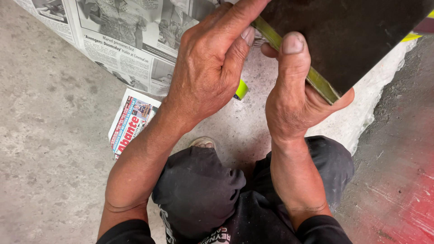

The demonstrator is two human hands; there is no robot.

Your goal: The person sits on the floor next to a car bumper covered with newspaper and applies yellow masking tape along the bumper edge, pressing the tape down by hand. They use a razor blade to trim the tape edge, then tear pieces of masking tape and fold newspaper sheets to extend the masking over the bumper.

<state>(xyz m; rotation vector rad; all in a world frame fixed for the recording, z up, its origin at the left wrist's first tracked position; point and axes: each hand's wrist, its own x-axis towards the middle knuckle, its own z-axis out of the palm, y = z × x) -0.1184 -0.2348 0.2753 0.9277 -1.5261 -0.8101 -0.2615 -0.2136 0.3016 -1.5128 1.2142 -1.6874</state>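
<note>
A dark flat board (352, 36) with a yellow-green edge is held up at the top right. My right hand (294, 95) grips its near edge, thumb pressed along the yellow-green strip and fingers under the board. My left hand (212, 63) rests against the same edge, index finger stretched onto the board's face and thumb tip on the strip. A small yellow-green piece (242, 89) shows below my left hand, partly hidden.
Spread newspaper sheets (131, 36) lie on the grey concrete floor at the top left, with a folded paper (131, 122) beside my left forearm. My knees in dark trousers (203, 190) and a shoe tip (203, 142) are below. Red-painted floor (407, 203) lies at the right.
</note>
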